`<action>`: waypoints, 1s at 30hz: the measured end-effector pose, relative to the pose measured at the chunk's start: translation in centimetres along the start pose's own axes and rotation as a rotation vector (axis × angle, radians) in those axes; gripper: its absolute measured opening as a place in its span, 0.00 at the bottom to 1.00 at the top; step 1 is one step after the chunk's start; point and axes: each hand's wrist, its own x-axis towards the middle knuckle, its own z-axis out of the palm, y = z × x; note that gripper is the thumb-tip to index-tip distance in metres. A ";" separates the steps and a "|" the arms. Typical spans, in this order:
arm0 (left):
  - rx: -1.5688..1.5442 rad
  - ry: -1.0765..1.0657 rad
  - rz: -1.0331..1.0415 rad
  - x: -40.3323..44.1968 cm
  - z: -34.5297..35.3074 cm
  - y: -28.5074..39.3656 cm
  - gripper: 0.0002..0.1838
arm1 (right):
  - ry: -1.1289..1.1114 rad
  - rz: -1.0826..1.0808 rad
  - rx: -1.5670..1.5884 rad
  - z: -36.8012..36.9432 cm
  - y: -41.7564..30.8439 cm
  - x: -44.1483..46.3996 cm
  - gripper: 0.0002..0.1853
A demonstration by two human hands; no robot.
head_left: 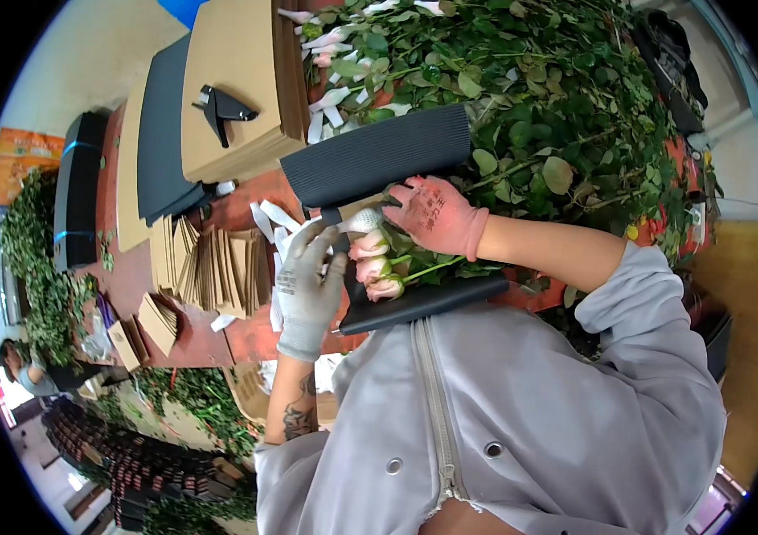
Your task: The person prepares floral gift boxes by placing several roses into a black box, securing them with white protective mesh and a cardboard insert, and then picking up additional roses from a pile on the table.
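Three pale pink roses [372, 269] lie in a column on a dark corrugated wrapping sheet [428, 303] in front of me. Above them is a rose in a white foam net [364, 220]. My right hand [437, 216], in a pink glove, has its fingers closed beside the netted rose, apparently round its stem; the fingertips are partly hidden. My left hand [307, 285], in a grey-white glove, is at the flower heads' left side. Its thumb and fingers are apart, fingertips close to the net's narrow end. The sheet's ribbed far flap [379, 153] rises behind.
Leafy rose stems [557, 116] are heaped at the back right, with netted heads toward the left. Black-handled clippers [223, 114] lie on a cardboard stack [236, 62]. Small cardboard pieces [218, 267] and white foam nets [279, 218] are on the red table [196, 343]. Another person [36, 374] is far left.
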 end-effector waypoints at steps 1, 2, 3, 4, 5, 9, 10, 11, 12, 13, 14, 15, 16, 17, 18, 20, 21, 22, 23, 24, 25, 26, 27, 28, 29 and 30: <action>0.066 0.014 0.046 0.3 0.1 -1.0 0.17 | -0.029 -0.005 -0.004 -0.2 -0.2 -0.1 0.17; 0.129 0.035 0.093 0.7 0.3 -1.7 0.17 | -0.020 0.004 -0.012 -0.4 -0.2 -0.1 0.17; 0.183 0.058 0.161 1.2 0.7 -2.0 0.15 | -0.023 0.011 -0.028 -0.3 -0.3 -0.1 0.18; 0.237 0.081 0.227 1.8 1.2 -2.4 0.14 | -0.027 0.017 -0.042 0.1 -0.4 0.0 0.18; 0.249 0.121 0.282 2.2 1.6 -3.0 0.08 | 0.159 -0.037 -0.089 1.1 -0.1 -0.2 0.16; 0.276 0.080 0.214 2.5 1.3 -3.7 0.06 | -0.064 -0.010 0.025 0.1 0.1 0.2 0.19; 0.277 0.095 0.223 2.5 1.1 -3.8 0.06 | -0.056 0.018 0.027 0.2 0.1 0.2 0.19; 0.288 0.109 0.230 2.6 1.0 -4.0 0.06 | -0.047 0.001 0.021 0.4 0.2 0.2 0.20; 0.299 0.121 0.233 2.5 0.8 -4.1 0.06 | -0.039 -0.018 0.018 0.5 0.1 0.2 0.21; 0.266 0.090 0.178 2.3 0.5 -4.1 0.06 | -0.073 -0.019 0.007 -0.2 0.0 0.2 0.21; 0.273 0.075 0.192 2.3 0.3 -4.5 0.06 | -0.066 -0.001 0.016 0.6 0.1 0.1 0.21; 0.280 0.135 0.183 2.2 0.0 -5.4 0.06 | 0.085 -0.006 -0.010 2.0 0.1 0.1 0.19; 0.287 0.199 0.173 2.1 -0.6 -5.9 0.06 | 0.235 -0.013 -0.039 2.4 0.0 0.1 0.16; 0.278 0.180 0.057 1.8 -1.8 -6.2 0.08 | 0.225 -0.017 -0.020 2.6 0.1 0.1 0.16; 0.428 0.173 0.081 1.7 -2.7 -5.8 0.10 | 0.231 -0.010 -0.015 2.2 0.0 0.0 0.16; 0.445 0.178 0.229 0.8 -3.0 -4.6 0.12 | 0.129 -0.021 0.003 1.4 0.0 0.2 0.15; 0.413 0.074 0.279 0.4 -3.0 -1.8 0.13 | 0.132 -0.029 0.003 1.6 0.1 0.2 0.15; 0.379 -0.027 0.324 0.0 -2.5 1.0 0.14 | 0.195 -0.031 -0.002 2.1 0.1 0.3 0.14; 0.308 -0.099 0.379 -0.1 -1.5 2.4 0.14 | 0.257 -0.034 -0.008 2.5 0.1 0.4 0.13; 0.382 -0.168 0.326 -0.4 -0.8 4.4 0.15 | 0.259 -0.045 -0.012 2.5 0.0 0.6 0.13; 0.422 -0.255 0.268 -0.5 -0.7 4.2 0.16 | 0.275 -0.046 0.010 2.3 -0.1 0.7 0.10; 0.452 -0.339 0.219 -0.3 -0.1 4.1 0.16 | 0.288 -0.041 0.019 2.1 0.2 0.5 0.08; 0.469 -0.334 0.245 -0.4 -0.1 3.1 0.17 | 0.360 -0.046 -0.096 2.5 0.2 0.3 0.12; 0.486 -0.326 0.285 -0.6 -0.1 2.3 0.17 | 0.387 -0.039 -0.149 3.1 0.1 0.8 0.08; 0.506 -0.355 0.237 -0.3 -0.3 4.0 0.18 | 0.388 -0.004 -0.169 2.8 -0.4 0.7 0.06; 0.519 -0.345 0.203 0.0 -0.2 4.4 0.21 | 0.314 -0.033 -0.067 2.5 -0.4 0.8 0.08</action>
